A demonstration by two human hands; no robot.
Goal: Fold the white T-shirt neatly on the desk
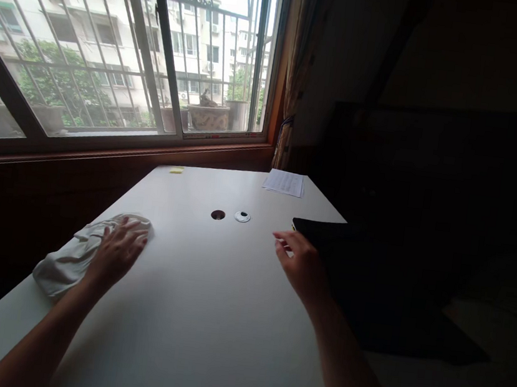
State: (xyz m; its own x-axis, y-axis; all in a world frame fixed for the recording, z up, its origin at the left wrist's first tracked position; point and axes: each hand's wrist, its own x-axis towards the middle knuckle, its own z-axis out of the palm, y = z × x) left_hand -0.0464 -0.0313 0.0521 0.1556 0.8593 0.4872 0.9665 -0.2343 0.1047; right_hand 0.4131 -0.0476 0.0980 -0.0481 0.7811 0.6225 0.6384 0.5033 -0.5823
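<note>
A crumpled white cloth (66,261) lies along the left edge of the white table. My left hand (119,250) rests on the cloth's right part, palm down, its fingers spread flat over the fabric. Above the right side of the table is my right hand (298,262), with loosely bent fingers and nothing visible between them. Its thumb is apart from the other fingers. Right beside it is a dark, flat-looking thing (324,228); shadow hides its kind and most of its outline.
The white table (206,312) has a round hole (217,215) and a white ring-shaped piece (242,216) near its middle. Toward the far edge lie papers (284,183) and a yellow note (176,170). A barred window (116,44) and a curtain (293,85) stand beyond.
</note>
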